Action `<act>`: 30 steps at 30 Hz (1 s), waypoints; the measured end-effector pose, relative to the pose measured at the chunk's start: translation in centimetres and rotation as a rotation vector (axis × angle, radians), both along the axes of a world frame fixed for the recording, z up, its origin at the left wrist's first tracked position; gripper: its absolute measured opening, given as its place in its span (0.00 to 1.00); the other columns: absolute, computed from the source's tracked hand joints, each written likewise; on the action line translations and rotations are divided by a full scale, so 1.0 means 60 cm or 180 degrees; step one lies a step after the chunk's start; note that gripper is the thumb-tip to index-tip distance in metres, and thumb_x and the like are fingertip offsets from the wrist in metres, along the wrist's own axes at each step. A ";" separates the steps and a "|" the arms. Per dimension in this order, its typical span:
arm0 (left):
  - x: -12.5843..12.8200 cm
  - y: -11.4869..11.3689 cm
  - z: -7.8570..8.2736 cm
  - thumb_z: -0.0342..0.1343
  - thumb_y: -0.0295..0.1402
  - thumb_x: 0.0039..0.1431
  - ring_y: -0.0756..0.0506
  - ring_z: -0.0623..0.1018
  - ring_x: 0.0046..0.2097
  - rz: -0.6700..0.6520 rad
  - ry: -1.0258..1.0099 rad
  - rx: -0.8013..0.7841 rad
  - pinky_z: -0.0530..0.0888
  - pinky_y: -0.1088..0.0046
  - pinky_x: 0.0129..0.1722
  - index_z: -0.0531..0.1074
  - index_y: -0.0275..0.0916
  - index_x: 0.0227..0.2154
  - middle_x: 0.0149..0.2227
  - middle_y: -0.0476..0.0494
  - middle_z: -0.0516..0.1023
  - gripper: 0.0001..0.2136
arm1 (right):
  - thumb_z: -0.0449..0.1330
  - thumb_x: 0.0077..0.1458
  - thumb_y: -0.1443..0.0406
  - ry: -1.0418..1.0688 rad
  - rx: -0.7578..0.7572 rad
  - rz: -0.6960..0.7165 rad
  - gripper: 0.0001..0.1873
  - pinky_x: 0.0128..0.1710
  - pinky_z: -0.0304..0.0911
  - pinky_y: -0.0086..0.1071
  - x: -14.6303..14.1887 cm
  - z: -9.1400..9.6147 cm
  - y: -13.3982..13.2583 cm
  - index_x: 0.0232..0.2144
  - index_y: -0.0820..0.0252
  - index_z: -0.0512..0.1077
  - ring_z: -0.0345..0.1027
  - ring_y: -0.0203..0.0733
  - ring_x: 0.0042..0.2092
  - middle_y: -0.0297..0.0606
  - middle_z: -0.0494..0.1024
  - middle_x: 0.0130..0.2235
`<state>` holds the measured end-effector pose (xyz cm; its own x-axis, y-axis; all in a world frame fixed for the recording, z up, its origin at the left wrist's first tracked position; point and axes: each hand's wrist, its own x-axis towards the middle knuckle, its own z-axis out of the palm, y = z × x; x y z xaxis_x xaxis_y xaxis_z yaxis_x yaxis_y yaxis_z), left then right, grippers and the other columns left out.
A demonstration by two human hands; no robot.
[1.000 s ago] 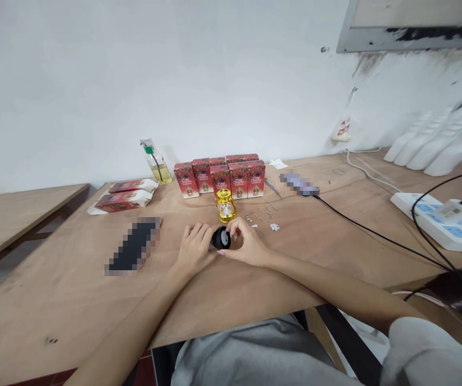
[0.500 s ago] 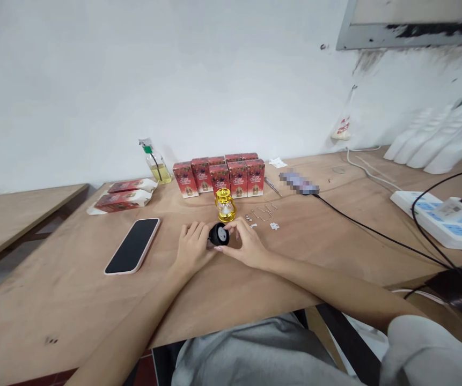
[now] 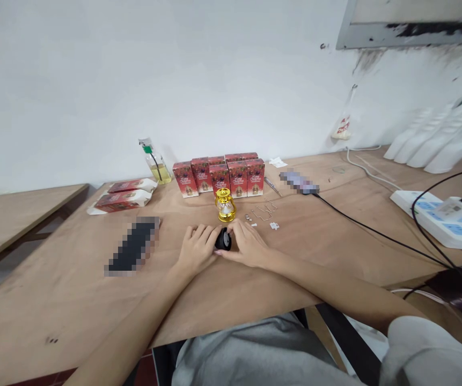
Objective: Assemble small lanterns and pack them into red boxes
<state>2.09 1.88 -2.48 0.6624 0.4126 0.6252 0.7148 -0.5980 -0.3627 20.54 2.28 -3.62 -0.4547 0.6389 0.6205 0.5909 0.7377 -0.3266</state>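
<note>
Between my two hands, low over the table, is a small black lantern (image 3: 225,239), its round base with a grey face turned to the right. My left hand (image 3: 199,247) wraps around its upper part, which the fingers hide. The fingertips and thumb of my right hand (image 3: 249,244) grip the rim of the base. Just beyond my hands a shiny gold lantern (image 3: 226,206) with a clear middle stands upright. To its right lie bent wire pieces (image 3: 266,212), a few small round bits (image 3: 248,217) and a white scrap (image 3: 274,226).
Several red boxes (image 3: 237,180) stand behind the gold lantern, a screwdriver (image 3: 272,186) beside them. Left are a phone (image 3: 133,246), two red packages (image 3: 120,201) and a pump bottle (image 3: 159,169). A black cable (image 3: 375,230) and power strip (image 3: 444,220) are right.
Both hands have shifted slightly toward me with the black lantern. Its base has turned further right, so less of the grey face shows.
</note>
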 end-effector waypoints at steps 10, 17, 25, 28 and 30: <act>0.004 -0.002 0.001 0.46 0.35 0.60 0.41 0.70 0.36 -0.0058 -0.0098 -0.0085 0.60 0.64 0.35 0.69 0.31 0.44 0.34 0.38 0.76 0.15 | 0.57 0.55 0.54 -0.0111 -0.0011 0.0269 0.15 0.35 0.59 0.35 0.004 0.000 0.006 0.29 0.57 0.59 0.62 0.41 0.32 0.37 0.69 0.31; 0.006 -0.002 0.004 0.47 0.32 0.58 0.41 0.70 0.35 -0.0008 -0.0198 -0.0084 0.59 0.65 0.34 0.68 0.32 0.44 0.33 0.39 0.76 0.14 | 0.58 0.53 0.51 0.0459 0.0013 0.0078 0.20 0.36 0.63 0.36 0.000 -0.005 -0.002 0.38 0.60 0.61 0.65 0.44 0.37 0.42 0.70 0.36; 0.004 -0.003 0.002 0.46 0.34 0.59 0.41 0.70 0.36 0.0108 -0.0054 -0.0047 0.59 0.65 0.35 0.69 0.32 0.45 0.34 0.38 0.76 0.15 | 0.51 0.55 0.44 -0.0461 0.0534 -0.0393 0.26 0.37 0.58 0.43 -0.002 -0.002 0.001 0.33 0.62 0.67 0.64 0.52 0.37 0.48 0.72 0.33; 0.003 -0.002 -0.001 0.46 0.35 0.60 0.40 0.70 0.36 0.0065 0.0032 -0.0049 0.60 0.64 0.35 0.69 0.32 0.45 0.35 0.37 0.76 0.16 | 0.48 0.56 0.43 -0.0663 0.0630 -0.0231 0.28 0.38 0.56 0.42 0.000 -0.001 0.007 0.32 0.62 0.68 0.62 0.52 0.37 0.49 0.72 0.33; 0.003 0.000 -0.003 0.45 0.37 0.61 0.40 0.70 0.36 0.0060 0.0048 -0.0091 0.60 0.63 0.35 0.69 0.32 0.45 0.34 0.37 0.76 0.16 | 0.46 0.57 0.43 -0.0728 0.0656 -0.0067 0.28 0.37 0.55 0.41 0.002 0.000 0.011 0.33 0.61 0.69 0.62 0.50 0.36 0.48 0.72 0.32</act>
<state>2.26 1.85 -2.64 0.6638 0.4426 0.6029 0.7205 -0.5948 -0.3565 20.66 2.93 -3.62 -0.5854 0.5210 0.6211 0.6476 0.7614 -0.0283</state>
